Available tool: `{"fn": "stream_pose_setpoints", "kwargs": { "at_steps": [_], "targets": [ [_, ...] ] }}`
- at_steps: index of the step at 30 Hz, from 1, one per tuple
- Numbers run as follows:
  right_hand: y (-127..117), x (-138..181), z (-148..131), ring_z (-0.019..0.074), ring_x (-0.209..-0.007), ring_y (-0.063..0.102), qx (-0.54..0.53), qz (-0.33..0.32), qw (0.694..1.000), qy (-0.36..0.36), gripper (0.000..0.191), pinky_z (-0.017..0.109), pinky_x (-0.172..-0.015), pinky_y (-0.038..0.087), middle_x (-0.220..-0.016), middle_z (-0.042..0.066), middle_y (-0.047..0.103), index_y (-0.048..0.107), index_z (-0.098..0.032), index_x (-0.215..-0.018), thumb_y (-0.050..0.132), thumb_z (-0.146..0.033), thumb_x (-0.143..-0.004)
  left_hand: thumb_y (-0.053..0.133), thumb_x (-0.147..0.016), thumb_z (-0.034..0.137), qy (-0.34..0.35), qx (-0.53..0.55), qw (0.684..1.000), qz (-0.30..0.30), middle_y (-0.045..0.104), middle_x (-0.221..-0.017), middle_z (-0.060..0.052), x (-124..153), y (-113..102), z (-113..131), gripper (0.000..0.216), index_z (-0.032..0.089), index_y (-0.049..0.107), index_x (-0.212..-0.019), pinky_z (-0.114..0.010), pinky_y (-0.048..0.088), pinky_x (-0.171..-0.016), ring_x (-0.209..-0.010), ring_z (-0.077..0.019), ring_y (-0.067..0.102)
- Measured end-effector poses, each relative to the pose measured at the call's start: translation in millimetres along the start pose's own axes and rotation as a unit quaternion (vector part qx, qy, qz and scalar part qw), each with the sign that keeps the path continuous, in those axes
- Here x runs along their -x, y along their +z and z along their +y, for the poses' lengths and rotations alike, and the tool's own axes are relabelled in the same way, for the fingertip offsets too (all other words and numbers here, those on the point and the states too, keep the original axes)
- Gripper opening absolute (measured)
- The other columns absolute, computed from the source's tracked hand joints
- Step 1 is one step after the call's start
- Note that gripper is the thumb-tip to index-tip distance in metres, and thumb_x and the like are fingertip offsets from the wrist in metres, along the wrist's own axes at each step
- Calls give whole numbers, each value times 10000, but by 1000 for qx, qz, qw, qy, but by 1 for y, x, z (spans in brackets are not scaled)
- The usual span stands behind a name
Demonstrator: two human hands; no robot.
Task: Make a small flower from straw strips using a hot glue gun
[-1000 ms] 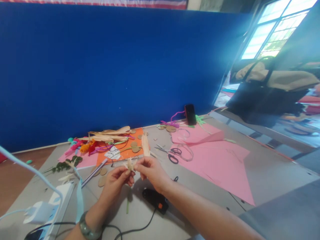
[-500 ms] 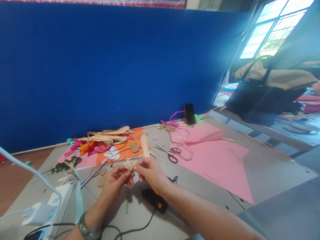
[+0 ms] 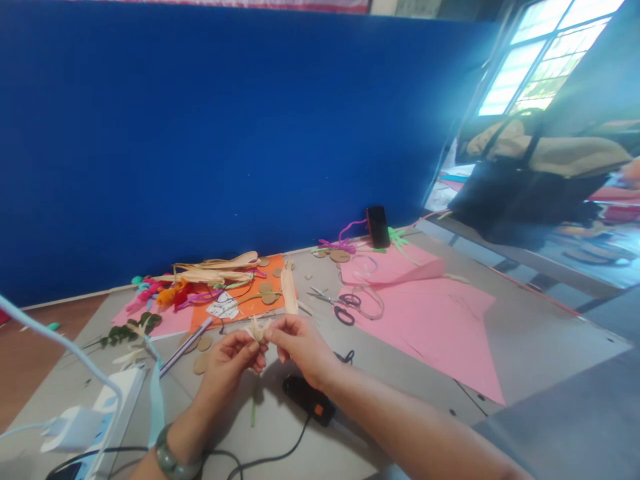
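Note:
Both my hands meet over the grey mat. My left hand is closed, pinching a small pale straw flower from below; a thin green stem hangs down under it. My right hand is closed too, its fingertips pinching the flower's petals from the right. A green bangle sits on my left wrist. A black glue gun lies just under my right wrist.
Scissors, pink paper, an orange sheet with straw strips and brown discs, coloured pipe cleaners, a green sprig and a phone lie beyond. A power strip with cables sits left. A blue wall stands behind.
Almost nothing differs: both hands stay pinched on the straw flower, with only slight finger shifts and a small drift of the view.

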State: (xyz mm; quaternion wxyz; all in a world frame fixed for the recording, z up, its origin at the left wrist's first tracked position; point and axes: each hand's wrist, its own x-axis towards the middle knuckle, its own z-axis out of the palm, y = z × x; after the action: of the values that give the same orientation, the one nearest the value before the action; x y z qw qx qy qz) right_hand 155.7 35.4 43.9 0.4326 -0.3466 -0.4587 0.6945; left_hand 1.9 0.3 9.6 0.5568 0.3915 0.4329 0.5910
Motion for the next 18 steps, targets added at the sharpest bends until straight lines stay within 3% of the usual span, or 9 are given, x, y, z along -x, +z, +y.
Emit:
{"fn": "stream_pose_setpoints", "kwargs": {
  "at_steps": [10, 18],
  "targets": [
    [-3, -1, -4, 56, -416, 437, 32, -9, 999, 2, 213, 200, -410, 326, -604, -12, 635, 648, -151, -679, 745, -340, -678, 814, -652, 331, -9, 9, 1000, 2, 691, -615, -23, 1, 2, 7, 249, 144, 654, -690, -228, 485, -499, -503, -122, 605],
    [-26, -2, -36, 67, -451, 485, 150, -56, 986, -40, 211, 210, -448, 380, -622, -19, 633, 688, -157, -745, 765, -337, -666, 839, -609, 298, 0, 25, 999, 38, 709, -644, -26, -3, -1, 15, 264, 147, 628, -658, -209, 475, -486, -501, -103, 588]
  ]
}}
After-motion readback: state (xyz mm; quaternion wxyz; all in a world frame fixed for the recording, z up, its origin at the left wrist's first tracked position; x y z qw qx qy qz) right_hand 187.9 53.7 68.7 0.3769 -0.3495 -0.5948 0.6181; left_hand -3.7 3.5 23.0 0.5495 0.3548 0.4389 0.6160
